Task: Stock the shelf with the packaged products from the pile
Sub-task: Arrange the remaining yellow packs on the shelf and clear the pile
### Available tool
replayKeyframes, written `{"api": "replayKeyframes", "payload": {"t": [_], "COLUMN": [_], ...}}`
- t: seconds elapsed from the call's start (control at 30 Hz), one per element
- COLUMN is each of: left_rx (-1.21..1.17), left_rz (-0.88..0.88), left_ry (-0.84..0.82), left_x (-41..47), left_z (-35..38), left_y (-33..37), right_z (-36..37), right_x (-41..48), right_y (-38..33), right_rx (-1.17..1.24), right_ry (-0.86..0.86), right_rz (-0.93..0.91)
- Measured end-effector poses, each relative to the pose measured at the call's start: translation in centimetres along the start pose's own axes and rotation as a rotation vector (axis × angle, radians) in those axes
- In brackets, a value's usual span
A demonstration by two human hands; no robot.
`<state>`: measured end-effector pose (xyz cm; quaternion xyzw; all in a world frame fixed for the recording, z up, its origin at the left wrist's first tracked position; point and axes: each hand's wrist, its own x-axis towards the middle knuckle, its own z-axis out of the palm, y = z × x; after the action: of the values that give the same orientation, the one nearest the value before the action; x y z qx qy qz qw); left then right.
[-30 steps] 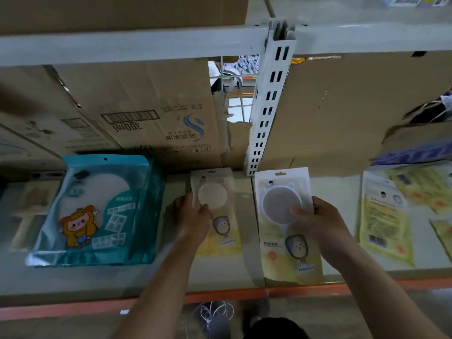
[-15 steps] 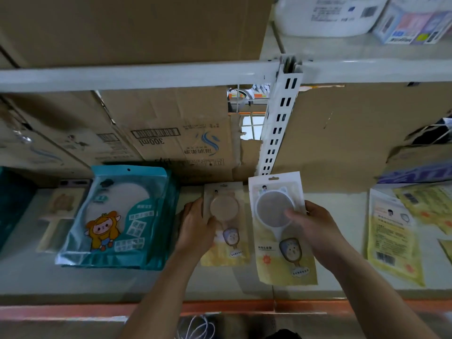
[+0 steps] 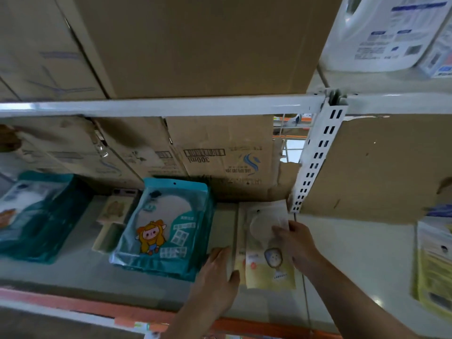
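Shelf deck [image 3: 354,253], pale grey, with an orange front rail [image 3: 73,302] along the near edge. Yellow pack [image 3: 269,263], with a round window and a cartoon face, lies flat at mid-deck. It tops a small stack of like packs [image 3: 241,241] whose left edges show beside it. Its far end sits just before the foot of the white slotted upright [image 3: 315,155], and its near end stops short of the rail.

Right hand [image 3: 299,243] grasps the pack at its right edge, fingers bent over the face near the window (thumb hidden). Left hand [image 3: 215,272] is released, fingers straight along the stack's left side and thumb against the near-left corner.

Room: a narrow strip of bare deck separates the stack from the teal cartoon pouch [image 3: 166,228], and the left hand fills the strip's near end. Right of the stack, bare deck runs wide to a yellow-green packet [image 3: 433,265] at the frame edge. A second teal pouch [image 3: 36,216] lies far left, blurred, with a small beige box [image 3: 113,209] between the two pouches.

Cardboard cartons [image 3: 220,157] close the back of the bay. A white shelf beam [image 3: 159,107] crosses overhead, with a white jug [image 3: 381,33] above it at right.
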<state>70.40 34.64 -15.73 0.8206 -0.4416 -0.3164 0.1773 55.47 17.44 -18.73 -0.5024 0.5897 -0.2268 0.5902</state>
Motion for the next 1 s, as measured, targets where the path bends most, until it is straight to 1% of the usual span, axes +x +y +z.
{"api": "replayKeyframes", "payload": {"t": [0.23, 0.33, 0.6, 1.0], "left_rx": [-0.031, -0.040, -0.048, -0.063], "left_rz": [-0.013, -0.006, 0.041, 0.062], "left_ry": [-0.052, -0.051, -0.057, -0.059], "left_x": [-0.5, -0.5, -0.5, -0.9], "left_z": [0.3, 0.1, 0.4, 0.8], "left_y": [-2.3, -2.7, -2.8, -3.4], "right_z": [2.9, 3.6, 4.3, 4.7], "right_x": [1.2, 1.2, 0.9, 0.5], "right_y": [0.4, 0.4, 0.6, 0.5], "right_rx": [-0.250, -0.304, -0.304, -0.264], "right_ry": [0.163, 0.205, 0.259, 0.250], "right_rz": [-0.081, -0.095, -0.055, 0.016]}}
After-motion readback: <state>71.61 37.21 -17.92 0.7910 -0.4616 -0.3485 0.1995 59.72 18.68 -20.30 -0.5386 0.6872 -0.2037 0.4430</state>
